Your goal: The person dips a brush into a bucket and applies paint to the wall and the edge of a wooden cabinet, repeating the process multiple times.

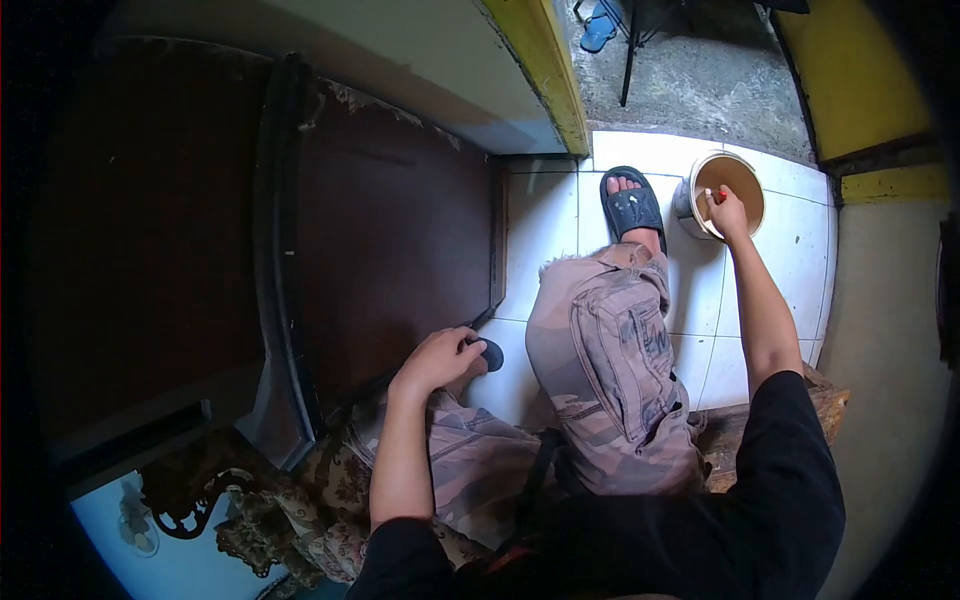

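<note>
My right hand [728,212] is over the opening of a round bucket [687,207] and is closed on a small object with a red part and a whitish end [722,196]; I cannot make out what it is. The bucket stands on the white tiles, its inside tan and its rim pale. My left hand [440,360] rests by my left knee, fingers loosely curled and apart, with nothing seen in it. Camouflage trousers [620,350] cover my bent legs, and a dark sandal [633,208] is on my right foot, left of the bucket.
A dark brown panel [400,200] stands at the left. Beyond the white tiled floor [650,148] lies rough concrete [700,95] with a blue sandal [599,30] and thin dark legs of some furniture. A wooden edge [828,408] shows beside me at the right.
</note>
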A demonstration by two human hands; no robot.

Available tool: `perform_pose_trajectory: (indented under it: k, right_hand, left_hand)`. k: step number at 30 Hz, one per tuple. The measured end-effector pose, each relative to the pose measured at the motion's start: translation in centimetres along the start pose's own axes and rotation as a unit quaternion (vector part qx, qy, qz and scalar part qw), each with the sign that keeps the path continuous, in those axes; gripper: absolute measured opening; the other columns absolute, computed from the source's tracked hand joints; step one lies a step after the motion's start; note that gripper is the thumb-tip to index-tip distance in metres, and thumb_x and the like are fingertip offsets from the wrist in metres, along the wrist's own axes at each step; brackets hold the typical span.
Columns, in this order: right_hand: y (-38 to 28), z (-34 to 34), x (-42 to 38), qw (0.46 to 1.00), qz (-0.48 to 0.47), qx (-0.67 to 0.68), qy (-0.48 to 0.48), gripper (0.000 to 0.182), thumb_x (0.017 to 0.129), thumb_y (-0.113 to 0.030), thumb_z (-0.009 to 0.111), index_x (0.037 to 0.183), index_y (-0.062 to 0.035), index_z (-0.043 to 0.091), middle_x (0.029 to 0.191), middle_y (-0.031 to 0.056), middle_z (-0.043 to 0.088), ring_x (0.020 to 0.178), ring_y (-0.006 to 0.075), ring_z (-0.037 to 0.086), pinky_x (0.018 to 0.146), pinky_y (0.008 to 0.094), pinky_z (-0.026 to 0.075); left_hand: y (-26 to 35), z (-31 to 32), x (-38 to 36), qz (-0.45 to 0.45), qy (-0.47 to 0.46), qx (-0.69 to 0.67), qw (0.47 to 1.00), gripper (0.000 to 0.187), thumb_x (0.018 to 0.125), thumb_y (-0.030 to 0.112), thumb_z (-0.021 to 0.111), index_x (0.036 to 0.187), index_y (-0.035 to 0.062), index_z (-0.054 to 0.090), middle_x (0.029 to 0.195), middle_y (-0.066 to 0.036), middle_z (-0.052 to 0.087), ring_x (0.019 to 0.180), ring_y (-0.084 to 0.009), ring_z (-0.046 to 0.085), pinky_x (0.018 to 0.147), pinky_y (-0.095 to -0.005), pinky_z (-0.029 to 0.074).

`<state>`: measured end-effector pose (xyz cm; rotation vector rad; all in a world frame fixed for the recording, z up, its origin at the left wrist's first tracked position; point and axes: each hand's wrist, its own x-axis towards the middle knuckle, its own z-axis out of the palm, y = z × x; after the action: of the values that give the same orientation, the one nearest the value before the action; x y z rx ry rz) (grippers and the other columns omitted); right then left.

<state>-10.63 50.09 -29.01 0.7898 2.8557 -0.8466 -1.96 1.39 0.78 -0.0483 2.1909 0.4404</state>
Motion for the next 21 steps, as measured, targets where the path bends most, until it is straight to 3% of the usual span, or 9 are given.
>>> perform_pose_trajectory:
  k: [7,9,12,14,21]
  right_hand:
    - [-1.2,-2.4,-0.9,0.994,0.077,0.072,-0.015,0.033,0.083,-0.032,0.058,0.102,-0.0057,0.061,0.092,0.0200,0.065,0.089,0.0376,0.061,0.080,0.0423,0.047]
    - [-1.4,-2.9,-1.7,0.985,0.055,0.130,0.097,0.027,0.083,-0.030,0.059,0.094,-0.0048,0.060,0.085,0.0173,0.065,0.081,0.0332,0.062,0.076,0.0400,0.047]
    - [-1.6,-3.9,-2.7,0.963,0.035,0.237,0.124,0.024,0.083,-0.027,0.060,0.092,-0.0055,0.061,0.083,0.0164,0.064,0.078,0.0292,0.062,0.075,0.0372,0.048]
    - [-1.8,-4.6,-3.1,0.963,0.041,0.234,0.128,0.021,0.083,-0.026,0.060,0.091,-0.0060,0.061,0.081,0.0155,0.064,0.076,0.0261,0.061,0.074,0.0351,0.047]
    - [-0.6,-2.6,-0.6,0.996,0.050,0.077,0.003,0.027,0.084,-0.032,0.058,0.095,-0.0077,0.059,0.088,0.0177,0.065,0.086,0.0352,0.062,0.076,0.0422,0.047]
  left_hand:
    - [-0.2,0.3,0.2,0.008,0.010,0.007,1.000,0.041,0.086,0.034,0.055,0.106,-0.0015,0.062,0.105,-0.021,0.064,0.101,-0.0345,0.060,0.088,-0.0383,0.046]
    - [0.0,0.2,0.3,-0.005,0.002,0.005,1.000,0.040,0.086,0.033,0.055,0.105,-0.0017,0.063,0.104,-0.021,0.064,0.100,-0.0345,0.060,0.088,-0.0383,0.046]
    - [0.0,0.3,0.3,0.003,0.006,0.012,1.000,0.040,0.086,0.033,0.055,0.105,-0.0016,0.063,0.104,-0.021,0.064,0.100,-0.0345,0.060,0.088,-0.0382,0.046]
    - [0.0,0.4,0.4,0.008,0.004,0.014,1.000,0.040,0.086,0.033,0.055,0.105,-0.0016,0.063,0.104,-0.021,0.064,0.100,-0.0346,0.060,0.088,-0.0382,0.046]
    - [0.1,0.3,0.3,0.004,0.008,0.013,1.000,0.040,0.086,0.033,0.055,0.105,-0.0011,0.063,0.104,-0.021,0.064,0.100,-0.0347,0.060,0.088,-0.0383,0.046]
